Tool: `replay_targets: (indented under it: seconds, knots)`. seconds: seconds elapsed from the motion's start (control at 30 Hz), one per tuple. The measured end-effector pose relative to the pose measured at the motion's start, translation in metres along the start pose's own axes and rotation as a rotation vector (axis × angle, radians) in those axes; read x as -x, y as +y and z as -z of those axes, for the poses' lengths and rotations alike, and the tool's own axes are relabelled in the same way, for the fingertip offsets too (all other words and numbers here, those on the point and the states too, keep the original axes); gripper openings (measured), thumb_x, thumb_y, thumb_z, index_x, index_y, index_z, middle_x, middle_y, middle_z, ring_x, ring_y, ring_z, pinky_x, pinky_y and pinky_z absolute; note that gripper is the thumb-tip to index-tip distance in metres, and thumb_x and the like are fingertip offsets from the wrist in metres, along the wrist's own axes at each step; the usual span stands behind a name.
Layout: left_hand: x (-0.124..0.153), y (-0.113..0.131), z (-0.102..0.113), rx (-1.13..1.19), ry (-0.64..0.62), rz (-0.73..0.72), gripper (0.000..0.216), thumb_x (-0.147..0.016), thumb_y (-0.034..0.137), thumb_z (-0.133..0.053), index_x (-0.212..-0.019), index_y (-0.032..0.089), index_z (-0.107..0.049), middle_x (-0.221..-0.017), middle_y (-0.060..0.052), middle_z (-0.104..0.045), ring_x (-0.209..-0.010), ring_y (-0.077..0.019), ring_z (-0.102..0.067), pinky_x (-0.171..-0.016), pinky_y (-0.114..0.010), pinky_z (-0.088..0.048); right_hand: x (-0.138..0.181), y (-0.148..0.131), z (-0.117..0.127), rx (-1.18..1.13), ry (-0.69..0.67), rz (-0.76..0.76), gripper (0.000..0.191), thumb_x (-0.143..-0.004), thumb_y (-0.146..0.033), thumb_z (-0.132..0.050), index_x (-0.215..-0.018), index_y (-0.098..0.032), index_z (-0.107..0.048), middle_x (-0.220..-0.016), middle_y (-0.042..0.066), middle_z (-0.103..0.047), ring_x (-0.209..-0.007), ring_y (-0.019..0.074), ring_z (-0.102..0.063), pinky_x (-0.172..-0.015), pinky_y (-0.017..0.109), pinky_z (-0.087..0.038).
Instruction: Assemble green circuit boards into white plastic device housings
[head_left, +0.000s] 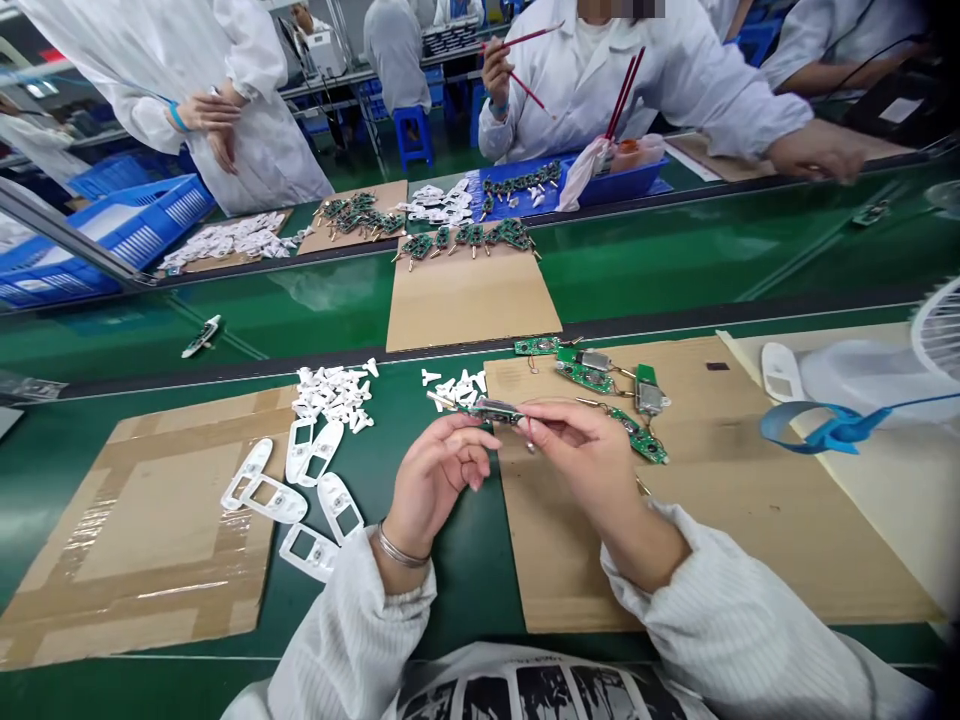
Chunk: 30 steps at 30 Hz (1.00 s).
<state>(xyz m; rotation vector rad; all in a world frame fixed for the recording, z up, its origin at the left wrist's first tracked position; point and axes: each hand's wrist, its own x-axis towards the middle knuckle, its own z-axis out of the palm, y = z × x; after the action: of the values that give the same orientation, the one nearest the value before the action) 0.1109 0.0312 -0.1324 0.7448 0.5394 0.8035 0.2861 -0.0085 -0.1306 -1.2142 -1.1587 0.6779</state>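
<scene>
A small green circuit board (495,408) is held up between my two hands, seen nearly edge-on. My left hand (442,470) pinches its left end, other fingers curled loosely. At its right end, my right hand (589,455) grips with thumb and fingertips, which partly hide it. Just beyond lie small white plastic pieces (461,388), with a larger heap of white pieces (334,395) farther left. Several white oval housings (274,498) with square windows lie left of my left hand. Past my right hand, more circuit boards (589,372) rest on a cardboard sheet (720,500).
Taped cardboard (172,530) lies at left. A green conveyor belt (637,270) crosses ahead, carrying a cardboard piece (472,295) with boards and a lone device (201,337). At right are a white fan (937,330) and blue strap (814,430). Co-workers in white coats are opposite.
</scene>
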Motion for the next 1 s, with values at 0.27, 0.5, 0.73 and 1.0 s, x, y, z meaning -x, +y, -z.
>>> replay_targets:
  seconds: [0.27,0.5,0.73,1.0]
  knots:
    - [-0.002,-0.020,-0.002,0.012,0.157,-0.187,0.035,-0.078,0.040,-0.075,-0.107,0.023,-0.064,-0.103,-0.003,-0.066,-0.090,-0.0140,-0.061,-0.082,-0.027,-0.048,0.007,-0.009,-0.006,0.310,-0.256,0.576,0.028,-0.087,-0.011,-0.057,-0.107,-0.027,-0.068,-0.106,0.007,-0.069,-0.098,0.0211,-0.065,-0.085,0.041,-0.055]
    - [0.003,-0.019,0.004,-0.013,0.059,-0.155,0.037,-0.078,0.042,-0.075,-0.110,0.026,-0.069,-0.100,-0.004,-0.070,-0.097,-0.0171,-0.063,-0.087,-0.031,-0.050,0.000,-0.019,-0.005,0.192,-0.201,0.218,0.007,-0.089,-0.019,-0.061,-0.090,-0.023,-0.067,-0.085,0.004,-0.066,-0.081,0.0181,-0.062,-0.071,0.032,-0.053]
    - [0.005,-0.029,0.015,-0.299,0.031,-0.229,0.034,-0.083,0.044,-0.068,-0.111,0.027,-0.072,-0.126,-0.008,-0.064,-0.118,-0.0258,-0.056,-0.099,-0.041,-0.046,0.001,-0.015,-0.009,0.022,-0.251,-0.024,0.020,-0.088,-0.041,-0.066,-0.090,-0.021,-0.065,-0.092,0.006,-0.063,-0.078,0.0172,-0.061,-0.060,0.029,-0.053]
    - [0.003,-0.011,0.015,-0.702,-0.117,-0.432,0.031,-0.091,0.030,-0.060,-0.120,0.024,-0.069,-0.113,-0.010,-0.064,-0.108,-0.0224,-0.057,-0.097,-0.036,-0.046,-0.001,-0.013,-0.004,-0.001,-0.306,-0.200,0.026,-0.084,-0.043,-0.070,-0.076,-0.020,-0.062,-0.080,0.003,-0.061,-0.072,0.0172,-0.059,-0.059,0.029,-0.048]
